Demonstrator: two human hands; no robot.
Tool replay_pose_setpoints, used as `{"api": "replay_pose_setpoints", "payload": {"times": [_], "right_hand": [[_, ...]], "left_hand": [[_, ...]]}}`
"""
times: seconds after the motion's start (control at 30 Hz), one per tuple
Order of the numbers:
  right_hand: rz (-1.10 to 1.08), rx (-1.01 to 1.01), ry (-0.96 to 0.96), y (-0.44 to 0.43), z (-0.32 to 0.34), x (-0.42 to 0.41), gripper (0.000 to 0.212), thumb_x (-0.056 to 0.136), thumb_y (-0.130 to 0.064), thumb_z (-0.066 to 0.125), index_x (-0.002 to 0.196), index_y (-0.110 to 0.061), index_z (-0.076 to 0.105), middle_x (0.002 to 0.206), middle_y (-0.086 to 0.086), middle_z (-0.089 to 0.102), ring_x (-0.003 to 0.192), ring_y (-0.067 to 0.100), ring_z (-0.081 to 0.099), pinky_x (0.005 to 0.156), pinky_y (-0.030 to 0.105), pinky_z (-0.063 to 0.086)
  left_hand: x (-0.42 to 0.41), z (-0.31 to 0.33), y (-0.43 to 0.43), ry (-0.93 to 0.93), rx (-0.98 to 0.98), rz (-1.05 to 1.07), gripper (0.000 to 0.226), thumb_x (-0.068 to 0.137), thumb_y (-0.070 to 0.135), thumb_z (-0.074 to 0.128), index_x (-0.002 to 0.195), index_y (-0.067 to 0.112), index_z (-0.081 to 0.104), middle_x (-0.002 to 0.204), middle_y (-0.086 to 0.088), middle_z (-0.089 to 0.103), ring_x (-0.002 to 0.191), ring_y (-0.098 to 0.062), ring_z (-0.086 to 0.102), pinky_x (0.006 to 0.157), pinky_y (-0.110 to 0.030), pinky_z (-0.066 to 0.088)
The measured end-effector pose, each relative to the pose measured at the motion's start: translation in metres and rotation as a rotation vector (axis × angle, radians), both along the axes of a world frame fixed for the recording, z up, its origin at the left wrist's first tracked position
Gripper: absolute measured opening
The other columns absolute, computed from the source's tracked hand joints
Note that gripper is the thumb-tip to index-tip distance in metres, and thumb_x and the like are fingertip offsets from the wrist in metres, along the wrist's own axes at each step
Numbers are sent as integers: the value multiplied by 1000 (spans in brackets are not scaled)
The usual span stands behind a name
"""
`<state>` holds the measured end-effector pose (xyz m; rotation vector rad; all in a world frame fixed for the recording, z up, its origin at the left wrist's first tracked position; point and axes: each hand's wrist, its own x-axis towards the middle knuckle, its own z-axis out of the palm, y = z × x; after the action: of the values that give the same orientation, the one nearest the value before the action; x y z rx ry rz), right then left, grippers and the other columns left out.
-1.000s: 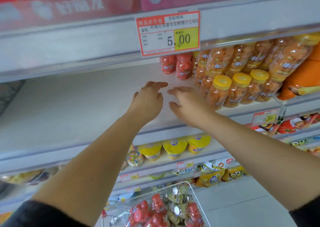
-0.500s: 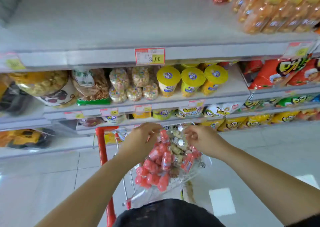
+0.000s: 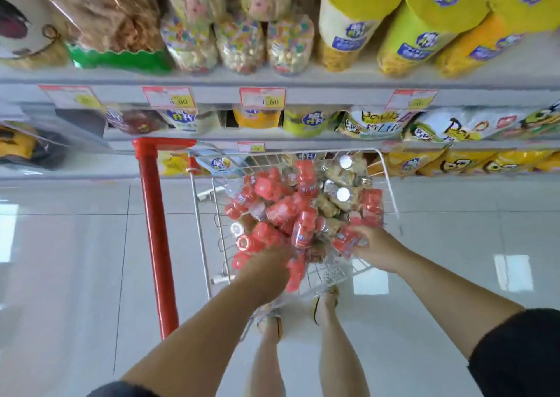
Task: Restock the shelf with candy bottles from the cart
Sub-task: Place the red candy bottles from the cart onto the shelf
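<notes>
At the far left, above the white tiled floor (image 3: 60,275), a brown snack bag (image 3: 121,18) sits on the upper shelf (image 3: 318,95). Jars of coloured sweets (image 3: 239,42) stand just beside it, and price tags (image 3: 262,97) are clipped along the shelf edge.

Below them stands the cart (image 3: 163,146), with its red post (image 3: 154,230) upright on the left. Its wire basket (image 3: 330,275) is to the right, close against the lower shelves. The basket is heaped with candy bottles (image 3: 281,212) — red ones with red caps, mixed with a few silver-capped bottles (image 3: 343,193) toward the far right.

The left hand (image 3: 266,265) reaches down into the near left of the heap. Its fingers are buried among the red bottles, so whether it grips one cannot be told. Just to the right, the right hand (image 3: 374,245) is at the near right of the heap. Its fingers are curled round one red bottle (image 3: 348,242), which lies tilted over the basket.

Beneath the basket the person's feet (image 3: 325,304) show on the tiles. At the top right, yellow-lidded canisters (image 3: 360,12) lean on the upper shelf. Yellow snack packets (image 3: 454,163) fill the lowest shelf — and a dark sleeve (image 3: 521,354) covers the right arm at the lower right edge.
</notes>
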<state>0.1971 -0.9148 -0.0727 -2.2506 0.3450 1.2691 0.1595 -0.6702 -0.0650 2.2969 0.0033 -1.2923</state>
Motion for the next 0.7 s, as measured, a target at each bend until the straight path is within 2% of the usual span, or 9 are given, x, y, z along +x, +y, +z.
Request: {"api": "replay_pose_setpoints", "payload": {"times": [0.13, 0.23, 0.3, 0.4, 0.47, 0.53, 0.6, 0.67, 0.7], "right_hand": [[-24, -22, 69, -4, -39, 5, 62, 87, -24, 72, 143, -23, 47, 139, 6, 53, 111, 22, 56, 85, 28, 44], [-60, 5, 109, -7, -56, 8, 64, 86, -25, 73, 143, -28, 46, 138, 4, 51, 107, 18, 53, 88, 30, 44], [-68, 25, 82, -8, -61, 8, 56, 87, -26, 72, 138, -29, 50, 132, 0, 52, 109, 20, 55, 92, 33, 46], [-134, 42, -7, -9, -52, 1, 24, 91, -27, 68, 114, -32, 62, 112, -6, 59, 91, 13, 62, 80, 30, 49], [-213, 96, -68, -10, -38, -4, 8, 91, -26, 68, 97, -30, 65, 104, -5, 63, 81, 8, 62, 72, 28, 47], [-294, 173, -106, -10, -15, -7, 3, 91, -21, 68, 93, -23, 65, 94, -6, 65, 72, 9, 63, 67, 26, 47], [-365, 262, -127, -9, 18, -6, 8, 91, -17, 68, 95, -12, 65, 86, -6, 66, 70, 8, 66, 70, 26, 49], [-423, 342, -149, -10, 54, -3, 9, 89, -14, 70, 93, -9, 63, 82, -5, 68, 68, 6, 69, 73, 26, 51], [-447, 372, -172, -10, 72, -1, 8, 88, -14, 72, 89, -13, 64, 82, -4, 70, 72, 10, 71, 76, 32, 54]], "left_hand": [[-21, -36, -21, 21, 20, -136, 51, 100, 25, 48, 148, 29, 34, 151, -5, 34, 124, -29, 52, 99, -45, 50], [-28, -54, -29, 43, 51, -76, 66, 94, 29, 56, 151, 34, 24, 153, -6, 22, 116, -32, 58, 91, -43, 55], [-29, -58, -33, 63, 45, -58, 73, 90, 22, 59, 151, 32, 22, 151, -6, 20, 111, -33, 60, 87, -43, 57], [-27, -52, -35, 42, 55, -1, 69, 89, 14, 55, 149, 34, 28, 149, -5, 26, 115, -31, 57, 89, -43, 56], [-21, -40, -31, -1, 36, 62, 58, 91, 16, 52, 145, 31, 39, 144, -4, 40, 115, -25, 57, 92, -41, 55], [-12, -20, -26, -15, -5, 140, 43, 92, 21, 52, 135, 25, 52, 123, -1, 61, 99, -16, 62, 85, -34, 57], [-1, 11, -19, -5, -61, 219, 33, 91, 31, 59, 123, 21, 57, 95, 6, 66, 76, -8, 62, 65, -23, 54], [11, 46, -13, -1, -133, 292, 35, 88, 34, 67, 119, 19, 57, 89, 6, 66, 70, -7, 63, 57, -19, 52], [16, 63, -9, -9, -176, 328, 36, 88, 32, 68, 119, 17, 56, 90, 5, 67, 71, -9, 66, 59, -20, 55]]}}
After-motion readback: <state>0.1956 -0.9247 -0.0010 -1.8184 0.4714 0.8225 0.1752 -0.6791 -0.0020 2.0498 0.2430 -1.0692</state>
